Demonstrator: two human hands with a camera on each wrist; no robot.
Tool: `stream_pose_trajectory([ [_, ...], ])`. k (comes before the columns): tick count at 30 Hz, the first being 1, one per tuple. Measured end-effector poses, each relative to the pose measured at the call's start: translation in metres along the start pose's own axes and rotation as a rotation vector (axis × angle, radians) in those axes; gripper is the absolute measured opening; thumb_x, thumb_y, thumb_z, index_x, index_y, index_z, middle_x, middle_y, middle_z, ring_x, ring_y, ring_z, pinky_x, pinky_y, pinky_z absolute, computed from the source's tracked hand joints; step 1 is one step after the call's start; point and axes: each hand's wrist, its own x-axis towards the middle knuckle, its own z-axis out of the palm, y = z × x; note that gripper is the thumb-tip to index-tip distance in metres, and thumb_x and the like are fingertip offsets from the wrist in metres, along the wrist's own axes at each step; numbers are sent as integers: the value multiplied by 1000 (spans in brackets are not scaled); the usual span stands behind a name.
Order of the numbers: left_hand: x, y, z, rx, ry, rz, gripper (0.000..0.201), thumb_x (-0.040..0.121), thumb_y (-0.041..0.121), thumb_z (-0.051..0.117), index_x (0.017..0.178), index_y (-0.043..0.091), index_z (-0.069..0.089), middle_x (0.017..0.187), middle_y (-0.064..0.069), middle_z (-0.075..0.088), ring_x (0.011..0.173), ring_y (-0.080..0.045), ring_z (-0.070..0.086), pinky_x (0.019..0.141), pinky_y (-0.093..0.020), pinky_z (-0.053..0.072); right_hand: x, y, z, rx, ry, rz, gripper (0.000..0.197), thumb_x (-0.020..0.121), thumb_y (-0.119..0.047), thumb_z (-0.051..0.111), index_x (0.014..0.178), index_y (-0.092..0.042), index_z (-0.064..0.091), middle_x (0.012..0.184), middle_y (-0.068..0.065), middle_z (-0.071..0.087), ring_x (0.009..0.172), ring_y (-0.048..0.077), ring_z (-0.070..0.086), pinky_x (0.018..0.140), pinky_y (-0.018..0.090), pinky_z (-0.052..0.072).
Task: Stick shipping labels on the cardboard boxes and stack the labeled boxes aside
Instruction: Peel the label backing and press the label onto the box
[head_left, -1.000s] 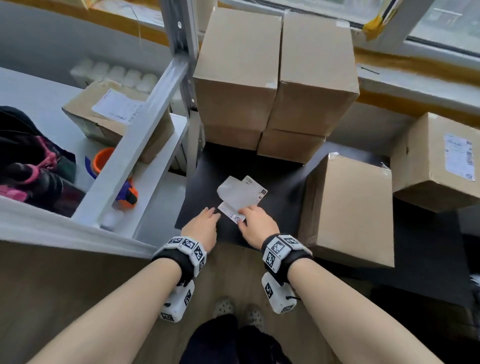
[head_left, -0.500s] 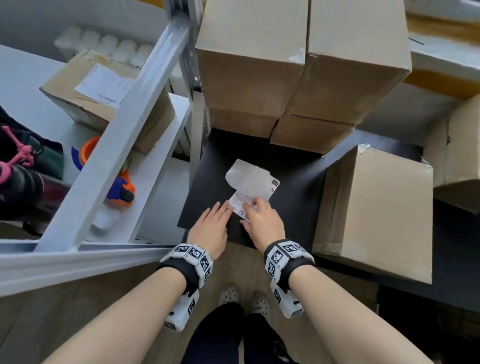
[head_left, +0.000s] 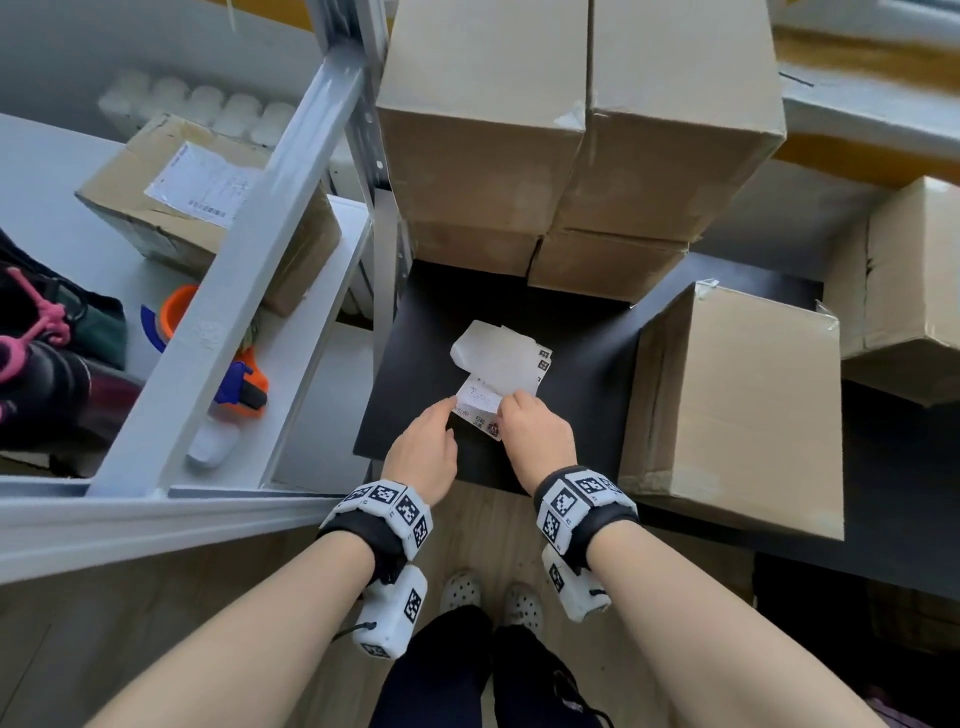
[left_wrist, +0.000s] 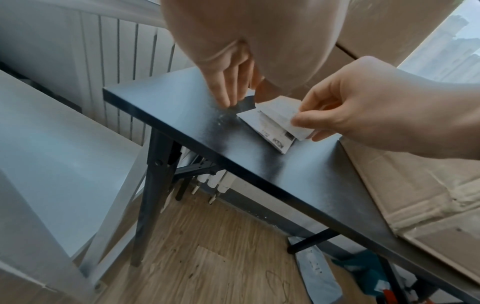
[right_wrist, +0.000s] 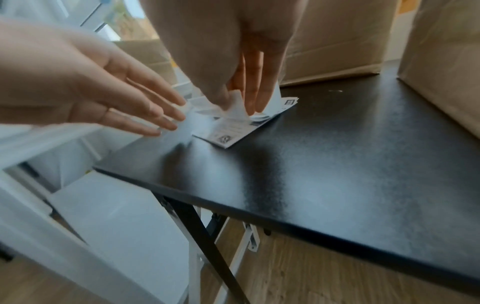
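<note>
A small stack of white shipping labels (head_left: 480, 410) lies on the black table (head_left: 415, 353). My right hand (head_left: 506, 405) pinches the near edge of the top label (left_wrist: 298, 125) and curls it up off the stack (right_wrist: 231, 131). My left hand (head_left: 447, 413) is beside it with straight fingers (left_wrist: 226, 92), their tips down on the table at the stack's left edge. A plain cardboard box (head_left: 737, 410) stands just right of my hands. Behind the labels, several plain boxes (head_left: 566, 135) are stacked in two tiers.
A box (head_left: 914, 291) sits at the far right. On the white shelf unit (head_left: 234, 291) to the left lie a labelled box (head_left: 197, 208) and an orange and blue tape dispenser (head_left: 244, 384). The wooden floor (left_wrist: 197, 257) is under the table.
My view has dropped closer to the table. My right hand has curled the top label further up. My left hand has slid forward to the stack's left edge.
</note>
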Motion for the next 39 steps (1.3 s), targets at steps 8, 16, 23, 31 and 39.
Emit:
stream_pose_trajectory([
  [8,-1,23,-14,-93,56,-57,36,97,19,44,133,15,49,126,-7,61,114,-25,58,97,-33,45,-12,9,-30,300,55,162,26,97,-31,46,102,-13,63,103,3,65,92,24,62,74,33,49],
  [16,-13,53,-32,-167,8,71,29,90,12,54,116,17,65,115,-2,68,101,-16,64,94,-28,48,-27,17,-72,674,203,353,18,91,-29,58,95,-15,69,94,4,72,89,22,65,80,33,53],
  [23,-37,90,-45,-161,4,210,55,72,25,79,124,22,61,120,-1,65,111,-14,59,98,-30,47,-34,26,-98,1089,166,450,19,80,-15,68,64,-23,65,77,8,72,70,25,72,75,46,59],
  [31,-49,120,-46,-15,204,329,22,88,24,61,106,21,72,102,-1,74,97,-16,68,88,-31,51,-54,29,-123,1249,94,299,16,91,-11,59,92,1,69,93,21,70,70,22,67,64,25,58],
  [39,-51,140,-52,-445,190,208,12,84,20,69,91,10,68,81,1,70,77,-10,68,74,-28,57,-60,47,-125,1146,127,177,17,89,-18,63,102,-11,71,97,6,71,90,20,69,82,43,58],
])
